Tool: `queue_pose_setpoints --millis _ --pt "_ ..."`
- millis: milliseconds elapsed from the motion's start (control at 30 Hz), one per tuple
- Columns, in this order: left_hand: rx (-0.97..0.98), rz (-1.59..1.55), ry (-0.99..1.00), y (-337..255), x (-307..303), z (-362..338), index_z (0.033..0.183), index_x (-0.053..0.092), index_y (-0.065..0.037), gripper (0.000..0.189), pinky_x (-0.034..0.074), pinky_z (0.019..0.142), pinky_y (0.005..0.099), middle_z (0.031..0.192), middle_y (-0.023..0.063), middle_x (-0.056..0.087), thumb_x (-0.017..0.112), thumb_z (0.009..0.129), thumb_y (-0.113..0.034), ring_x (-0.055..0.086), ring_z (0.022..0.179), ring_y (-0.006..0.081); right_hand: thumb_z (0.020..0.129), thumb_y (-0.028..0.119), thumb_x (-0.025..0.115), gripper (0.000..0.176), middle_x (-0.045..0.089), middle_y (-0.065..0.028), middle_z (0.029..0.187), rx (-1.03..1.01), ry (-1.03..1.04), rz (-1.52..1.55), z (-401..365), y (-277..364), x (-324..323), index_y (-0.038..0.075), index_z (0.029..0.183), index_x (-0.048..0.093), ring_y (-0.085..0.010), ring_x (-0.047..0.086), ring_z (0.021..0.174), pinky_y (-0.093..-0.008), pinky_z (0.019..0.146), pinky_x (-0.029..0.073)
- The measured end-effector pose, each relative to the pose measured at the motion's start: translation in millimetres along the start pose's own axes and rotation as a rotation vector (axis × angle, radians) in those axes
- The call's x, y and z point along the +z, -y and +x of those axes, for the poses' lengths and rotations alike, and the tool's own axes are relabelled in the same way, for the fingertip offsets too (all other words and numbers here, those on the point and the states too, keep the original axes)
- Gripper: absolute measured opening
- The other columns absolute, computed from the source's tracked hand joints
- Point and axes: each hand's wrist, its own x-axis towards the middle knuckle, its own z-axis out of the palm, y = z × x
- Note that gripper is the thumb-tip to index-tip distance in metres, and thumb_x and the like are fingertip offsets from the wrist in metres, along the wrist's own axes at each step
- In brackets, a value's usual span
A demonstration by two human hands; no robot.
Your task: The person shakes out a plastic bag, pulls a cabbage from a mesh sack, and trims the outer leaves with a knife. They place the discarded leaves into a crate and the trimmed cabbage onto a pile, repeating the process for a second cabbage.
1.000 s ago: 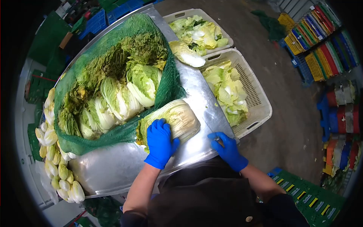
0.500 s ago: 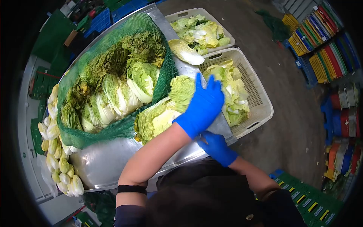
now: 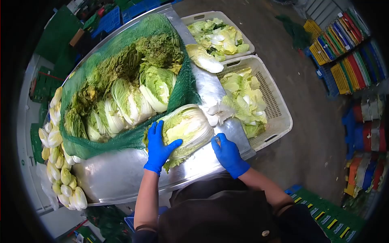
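A trimmed Chinese cabbage (image 3: 188,131) lies on its side on the metal table (image 3: 117,174), its pale base pointing right. My left hand (image 3: 160,146) grips its leafy left end, thumb on top and fingers spread round the side. Close to the base, my right hand (image 3: 229,156) is closed round what looks like a small knife (image 3: 218,140), mostly hidden in the fist. Whitish leaf pieces (image 3: 219,112) lie or fall at the table's right edge, smeared by motion. Behind the cabbage, a green net bag (image 3: 184,87) holds several untrimmed Chinese cabbages (image 3: 121,101).
A cream crate (image 3: 279,109) with loose leaves stands against the table's right side, another leaf-filled crate (image 3: 198,17) beyond it. A single leaf (image 3: 202,58) rests on the table edge. Several small pale heads (image 3: 65,178) are piled left. Stacked coloured crates (image 3: 348,52) stand far right.
My left hand has moved from near the crate back left onto the cabbage, and a leaf has left it. The cabbage now shows fully. My right hand has barely shifted.
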Motion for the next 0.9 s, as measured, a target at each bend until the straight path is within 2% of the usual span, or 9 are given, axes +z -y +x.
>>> queue_pose_setpoints --millis 367,467,700,767,900 --pt "-0.033 -0.040 0.057 4 2 5 0.137 0.039 -0.001 0.098 0.029 0.107 0.0493 0.141 0.0283 0.033 0.076 0.065 -0.056 0.032 0.130 0.0437 0.091 0.030 0.050 0.027 0.062 -0.0220 0.070 0.055 0.079 -0.105 5 10 7 0.004 0.100 0.049 -0.0417 0.061 0.066 -0.0503 0.058 0.049" --pt "-0.047 -0.019 0.076 6 2 5 0.136 0.040 -0.001 0.097 0.030 0.106 0.0497 0.141 0.0281 0.033 0.075 0.066 -0.057 0.032 0.129 0.0433 0.091 0.029 0.050 0.028 0.062 -0.0221 0.070 0.013 0.093 -0.104 6 9 6 0.003 0.100 0.048 -0.0417 0.061 0.065 -0.0502 0.058 0.048" --pt "-0.034 -0.032 0.068 7 10 11 0.134 0.043 -0.001 0.092 0.031 0.104 0.0508 0.137 0.0291 0.036 0.073 0.068 -0.056 0.034 0.127 0.0441 0.089 0.028 0.051 0.030 0.063 -0.0252 0.076 0.132 0.224 -0.153 25 5 7 -0.002 0.096 0.050 -0.0418 0.062 0.072 -0.0502 0.064 0.048" --pt "-0.015 -0.023 0.032 9 11 11 0.133 0.044 -0.001 0.087 0.031 0.106 0.0469 0.135 0.0294 0.039 0.076 0.069 -0.050 0.037 0.125 0.0433 0.089 0.028 0.051 0.031 0.063 -0.0258 0.077 0.138 0.241 -0.171 29 7 3 -0.003 0.095 0.051 -0.0421 0.062 0.073 -0.0503 0.065 0.048" --pt "-0.040 -0.051 0.053 14 11 20 0.133 0.044 -0.002 0.087 0.031 0.106 0.0467 0.135 0.0292 0.039 0.077 0.068 -0.050 0.038 0.125 0.0426 0.088 0.028 0.053 0.032 0.063 -0.0262 0.081 0.211 0.318 -0.207 40 15 0 -0.003 0.094 0.053 -0.0419 0.062 0.077 -0.0492 0.068 0.049"
